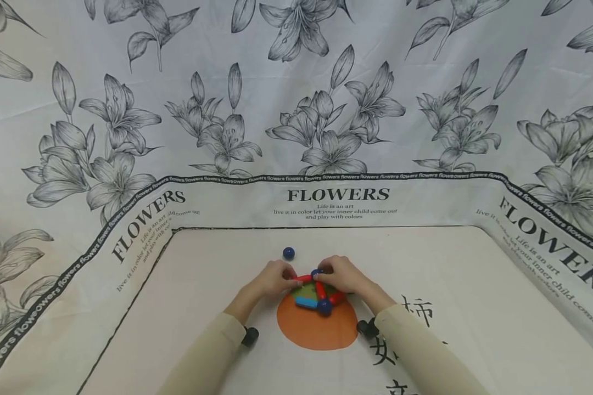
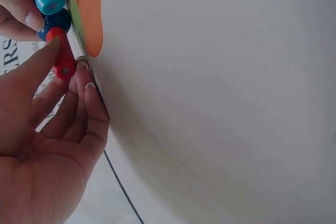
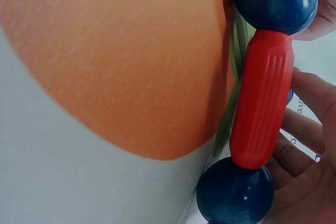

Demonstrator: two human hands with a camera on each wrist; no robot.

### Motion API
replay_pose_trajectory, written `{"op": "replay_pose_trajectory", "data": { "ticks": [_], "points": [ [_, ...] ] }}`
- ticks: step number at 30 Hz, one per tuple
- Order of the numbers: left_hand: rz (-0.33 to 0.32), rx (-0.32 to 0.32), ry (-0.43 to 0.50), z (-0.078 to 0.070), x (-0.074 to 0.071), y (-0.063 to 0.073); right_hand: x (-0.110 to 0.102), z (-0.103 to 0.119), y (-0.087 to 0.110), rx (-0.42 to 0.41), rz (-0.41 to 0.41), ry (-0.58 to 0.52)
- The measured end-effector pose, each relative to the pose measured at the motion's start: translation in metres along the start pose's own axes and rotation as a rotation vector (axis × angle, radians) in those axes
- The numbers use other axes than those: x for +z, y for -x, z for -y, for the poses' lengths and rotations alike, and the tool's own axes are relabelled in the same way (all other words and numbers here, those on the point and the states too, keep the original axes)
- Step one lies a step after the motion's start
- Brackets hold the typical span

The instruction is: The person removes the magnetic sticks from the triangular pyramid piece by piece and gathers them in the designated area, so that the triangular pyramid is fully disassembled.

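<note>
My left hand (image 1: pixel 275 278) pinches a red magnetic rod (image 1: pixel 303 278) between thumb and fingers. In the left wrist view, this red rod (image 2: pixel 64 59) meets a blue ball (image 2: pixel 55 22) at one end. My right hand (image 1: pixel 343 272) holds that blue ball (image 1: pixel 316 274) with its fingertips. Other pieces join the build: a light-blue rod (image 1: pixel 306 302), a front blue ball (image 1: pixel 324 306) and more red rods. In the right wrist view a red rod (image 3: pixel 262 100) spans two balls, the lower blue ball (image 3: pixel 236 190) lying by my right palm.
A loose blue ball (image 1: pixel 289 253) lies behind my left hand. The tablecloth (image 1: pixel 202 258) carries a printed orange fruit (image 1: pixel 317 329) under the build and black characters to the right. A flowered curtain (image 1: pixel 336 208) stands behind.
</note>
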State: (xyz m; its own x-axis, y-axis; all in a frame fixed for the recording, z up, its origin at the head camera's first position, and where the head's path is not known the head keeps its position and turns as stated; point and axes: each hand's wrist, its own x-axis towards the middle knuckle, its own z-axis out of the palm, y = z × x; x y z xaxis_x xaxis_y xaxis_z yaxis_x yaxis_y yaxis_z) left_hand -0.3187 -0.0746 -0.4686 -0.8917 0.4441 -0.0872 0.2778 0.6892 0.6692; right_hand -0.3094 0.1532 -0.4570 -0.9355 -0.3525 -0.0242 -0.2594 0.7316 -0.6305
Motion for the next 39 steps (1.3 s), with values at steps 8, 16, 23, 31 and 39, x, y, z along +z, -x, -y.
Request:
{"op": "replay_pose_trajectory", "data": {
  "ticks": [8, 16, 23, 31, 39],
  "points": [
    [-0.002, -0.015, -0.014, -0.001, 0.001, -0.001, 0.000, 0.000, -0.001, 0.001, 0.006, 0.003],
    [-0.023, -0.075, -0.031, -0.004, 0.002, -0.003, 0.000, -0.001, -0.004, -0.004, 0.003, 0.010],
    [-0.039, -0.052, -0.037, -0.001, 0.001, 0.002, 0.001, 0.000, -0.002, 0.002, 0.007, 0.000],
    [-0.104, -0.067, -0.005, 0.020, -0.018, 0.014, 0.001, -0.002, -0.001, 0.011, 0.016, -0.009],
    [-0.205, -0.146, -0.039, 0.053, -0.049, 0.020, 0.000, -0.004, -0.002, -0.016, 0.010, -0.011]
  ]
}}
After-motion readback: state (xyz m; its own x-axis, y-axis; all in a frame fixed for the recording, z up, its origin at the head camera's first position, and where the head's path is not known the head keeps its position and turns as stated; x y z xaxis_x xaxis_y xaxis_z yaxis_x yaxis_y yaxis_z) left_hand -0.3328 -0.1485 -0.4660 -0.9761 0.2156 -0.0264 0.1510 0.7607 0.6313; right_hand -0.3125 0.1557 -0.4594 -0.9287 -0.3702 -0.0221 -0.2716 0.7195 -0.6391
